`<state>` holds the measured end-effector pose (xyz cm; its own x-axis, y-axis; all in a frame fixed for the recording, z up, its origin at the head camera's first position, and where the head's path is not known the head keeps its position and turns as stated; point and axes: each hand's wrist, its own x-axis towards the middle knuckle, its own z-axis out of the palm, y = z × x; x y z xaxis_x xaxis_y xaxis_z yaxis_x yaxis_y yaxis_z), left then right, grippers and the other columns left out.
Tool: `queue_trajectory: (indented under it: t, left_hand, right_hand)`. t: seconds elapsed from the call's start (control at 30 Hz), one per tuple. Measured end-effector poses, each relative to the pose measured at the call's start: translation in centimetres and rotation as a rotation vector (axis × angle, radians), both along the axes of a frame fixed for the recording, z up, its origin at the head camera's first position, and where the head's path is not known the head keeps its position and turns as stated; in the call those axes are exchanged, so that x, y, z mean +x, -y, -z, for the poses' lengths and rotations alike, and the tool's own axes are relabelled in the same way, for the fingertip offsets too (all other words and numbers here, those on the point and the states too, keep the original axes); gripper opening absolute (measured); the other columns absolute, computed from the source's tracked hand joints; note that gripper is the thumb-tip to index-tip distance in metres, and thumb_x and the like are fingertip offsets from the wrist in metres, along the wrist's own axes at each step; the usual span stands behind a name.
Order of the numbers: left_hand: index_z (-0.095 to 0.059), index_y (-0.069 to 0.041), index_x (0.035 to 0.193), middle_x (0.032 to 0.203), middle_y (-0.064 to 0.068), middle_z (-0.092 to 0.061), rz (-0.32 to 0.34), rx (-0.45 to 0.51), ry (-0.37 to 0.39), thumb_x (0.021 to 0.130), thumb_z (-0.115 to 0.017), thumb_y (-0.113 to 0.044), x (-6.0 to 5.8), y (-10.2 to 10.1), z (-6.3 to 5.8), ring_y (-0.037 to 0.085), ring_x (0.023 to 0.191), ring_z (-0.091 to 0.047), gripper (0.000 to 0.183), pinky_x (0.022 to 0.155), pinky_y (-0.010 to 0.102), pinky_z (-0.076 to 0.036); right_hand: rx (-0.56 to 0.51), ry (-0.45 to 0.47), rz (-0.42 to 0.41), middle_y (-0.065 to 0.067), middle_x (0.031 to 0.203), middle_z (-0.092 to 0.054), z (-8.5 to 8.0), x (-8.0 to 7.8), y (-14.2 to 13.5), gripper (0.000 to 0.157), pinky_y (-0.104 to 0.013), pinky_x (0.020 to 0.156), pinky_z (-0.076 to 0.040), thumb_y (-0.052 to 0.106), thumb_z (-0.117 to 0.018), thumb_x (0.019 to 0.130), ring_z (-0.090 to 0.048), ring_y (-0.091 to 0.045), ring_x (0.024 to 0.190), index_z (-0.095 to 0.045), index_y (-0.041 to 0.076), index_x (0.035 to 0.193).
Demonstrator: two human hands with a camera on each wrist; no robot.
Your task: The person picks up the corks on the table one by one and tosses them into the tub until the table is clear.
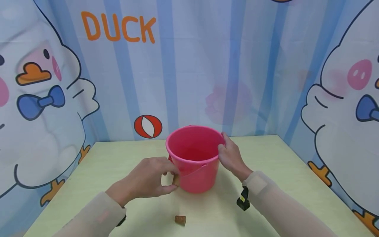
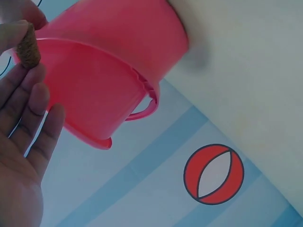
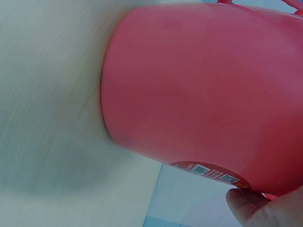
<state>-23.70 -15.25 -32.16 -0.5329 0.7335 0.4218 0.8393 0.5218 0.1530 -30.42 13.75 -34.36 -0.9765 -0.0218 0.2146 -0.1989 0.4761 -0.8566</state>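
Note:
A pink bucket (image 1: pixel 196 179) stands upright on the table, its mouth facing up and its handle folded down along the rim. My right hand (image 1: pixel 232 155) grips the rim on the right side; in the right wrist view its fingertips show by a printed label (image 3: pixel 213 173) on the wall. Left of the bucket, my left hand (image 1: pixel 149 177) pinches a brown cork (image 2: pixel 29 47) between thumb and fingers, close to the outer wall. A second cork (image 1: pixel 180 220) lies on the table in front of the bucket.
The pale wooden table (image 1: pixel 124 153) ends at the back against a curtain (image 1: pixel 195 65) printed with ducks, stripes and a red and white ball (image 1: pixel 148 126). A black strap piece (image 1: pixel 243 199) hangs at my right wrist.

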Motion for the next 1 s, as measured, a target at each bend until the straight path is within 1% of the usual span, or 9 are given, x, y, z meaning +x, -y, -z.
queue_trajectory:
  t: [0.1, 0.27, 0.33, 0.6, 0.8, 1.0]
  left_hand:
    - [-0.071, -0.027, 0.095, 0.088, -0.019, -0.065, 0.009, 0.023, -0.026, 0.079, -0.089, -0.024, -0.1, -0.1, -0.5, 0.000, 0.086, -0.060, 0.024, 0.074, 0.022, -0.057]
    - [-0.068, -0.026, 0.094, 0.088, -0.017, -0.064, 0.038, 0.064, -0.091, 0.081, -0.087, -0.023, -0.3, -0.1, -0.8, 0.000, 0.086, -0.060, 0.023, 0.073, 0.020, -0.055]
    - [-0.068, -0.025, 0.095, 0.089, -0.016, -0.064, 0.038, 0.077, -0.106, 0.081, -0.087, -0.022, -0.4, -0.2, -0.9, 0.000, 0.086, -0.060, 0.024, 0.072, 0.020, -0.056]
    - [-0.070, -0.023, 0.095, 0.089, -0.014, -0.067, -0.027, 0.094, -0.142, 0.076, -0.091, -0.022, -0.6, -0.6, -1.3, 0.002, 0.084, -0.062, 0.028, 0.071, 0.024, -0.057]
    - [-0.071, -0.020, 0.094, 0.087, -0.011, -0.068, -0.033, 0.122, -0.189, 0.075, -0.092, -0.023, -1.0, -1.0, -1.6, 0.003, 0.081, -0.062, 0.029, 0.070, 0.024, -0.057]
    - [-0.072, -0.019, 0.094, 0.086, -0.009, -0.070, -0.065, 0.151, -0.252, 0.075, -0.091, -0.023, -1.6, -1.5, -1.7, 0.006, 0.079, -0.062, 0.028, 0.068, 0.024, -0.056]
  right_hand:
    - [-0.002, 0.003, 0.000, -0.014, 0.168, -0.023, 0.0, 0.0, 0.0, 0.066, -0.053, 0.116, -0.035, 0.015, -0.036, 0.104, -0.029, -0.037, 0.151, -0.011, 0.005, 0.164]
    - [-0.012, 0.016, 0.000, -0.013, 0.168, -0.023, 0.0, 0.1, 0.1, 0.068, -0.053, 0.115, -0.037, 0.016, -0.038, 0.103, -0.030, -0.036, 0.151, -0.010, 0.006, 0.165]
    - [-0.009, 0.012, -0.002, -0.014, 0.168, -0.023, 0.0, 0.1, 0.1, 0.067, -0.053, 0.115, -0.037, 0.016, -0.037, 0.104, -0.030, -0.037, 0.151, -0.010, 0.006, 0.164]
    - [-0.001, -0.004, 0.003, -0.014, 0.168, -0.024, 0.1, 0.0, 0.0, 0.066, -0.054, 0.116, -0.035, 0.016, -0.036, 0.104, -0.030, -0.037, 0.151, -0.012, 0.005, 0.164]
    - [-0.005, -0.009, 0.008, -0.015, 0.167, -0.025, 0.0, 0.1, 0.0, 0.066, -0.054, 0.115, -0.036, 0.015, -0.037, 0.103, -0.031, -0.037, 0.150, -0.013, 0.005, 0.164]
    - [-0.001, 0.002, 0.004, -0.014, 0.168, -0.024, 0.0, 0.0, 0.0, 0.066, -0.053, 0.117, -0.035, 0.015, -0.037, 0.104, -0.029, -0.037, 0.151, -0.012, 0.005, 0.164]
